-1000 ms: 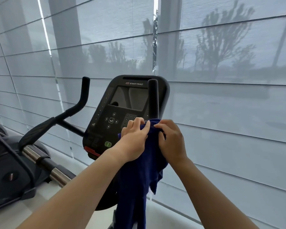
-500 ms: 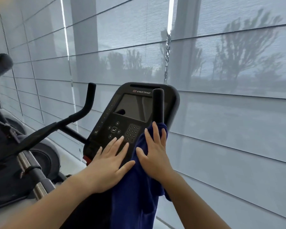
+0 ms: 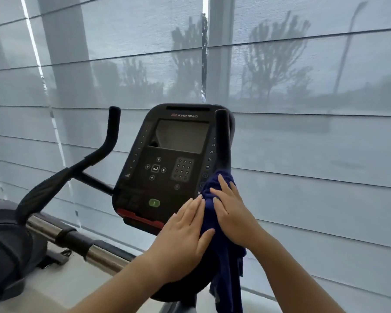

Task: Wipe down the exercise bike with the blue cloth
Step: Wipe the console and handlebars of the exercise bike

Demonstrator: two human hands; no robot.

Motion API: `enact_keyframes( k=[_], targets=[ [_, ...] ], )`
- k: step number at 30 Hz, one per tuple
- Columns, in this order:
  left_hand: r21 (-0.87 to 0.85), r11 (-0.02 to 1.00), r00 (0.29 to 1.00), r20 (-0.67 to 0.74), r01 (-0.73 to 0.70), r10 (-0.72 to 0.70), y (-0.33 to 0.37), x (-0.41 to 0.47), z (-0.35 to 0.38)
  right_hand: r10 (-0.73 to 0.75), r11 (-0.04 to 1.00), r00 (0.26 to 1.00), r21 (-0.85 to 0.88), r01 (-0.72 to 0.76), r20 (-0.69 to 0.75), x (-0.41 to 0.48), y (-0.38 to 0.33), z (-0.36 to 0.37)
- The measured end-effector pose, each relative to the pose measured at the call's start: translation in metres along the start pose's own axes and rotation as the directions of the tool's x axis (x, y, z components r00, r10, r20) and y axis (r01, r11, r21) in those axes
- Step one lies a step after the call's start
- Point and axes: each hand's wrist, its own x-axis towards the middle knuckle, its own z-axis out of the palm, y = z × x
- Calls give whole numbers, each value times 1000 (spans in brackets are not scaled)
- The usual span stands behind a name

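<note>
Blue cloth (image 3: 227,263) pressed to the exercise bike (image 3: 145,177) under two flat hands.

Bunched beneath the right hand (image 3: 233,213), released and not grasping, fingers straight and spread, pushing the fabric against the right edge of the console (image 3: 167,168), at the foot of the right handlebar post (image 3: 222,136). Trails loose past both wrists, hanging down below the console. Just beside it, left hand (image 3: 185,236) likewise released, fingers straight and together, flat on the console's lower right corner, thumb touching the cloth. Just beyond the left fingertips, a green button (image 3: 154,202) above a red strip. Well to the left of both hands, the left handlebar (image 3: 113,127) and a neighbouring machine (image 3: 5,245) with a chrome bar (image 3: 95,251). Beyond everything, grey window blinds (image 3: 303,154) with tree shapes showing through.
</note>
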Motion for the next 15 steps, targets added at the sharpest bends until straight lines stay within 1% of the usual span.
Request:
enact_keyframes(
  k=[3,6,8,12,15],
  targets=[
    [-64,995,997,15,-70,72,-5,-11,0,93,996,995,14,-93,-26,1,-12,4],
    [-151,982,994,-3,-112,112,-6,-10,-1,182,979,983,-90,-183,-20,15,-24,2],
    [-181,974,991,-30,-133,130,-6,-10,-1,189,969,982,-162,-187,-5,16,-30,2],
    [-189,969,987,-60,-160,151,-6,-13,1,206,964,976,-157,-215,-71,-7,-36,2],
    [-184,966,983,-66,-182,172,-6,-11,0,193,959,974,-187,-213,-120,-18,-38,3]
  ],
)
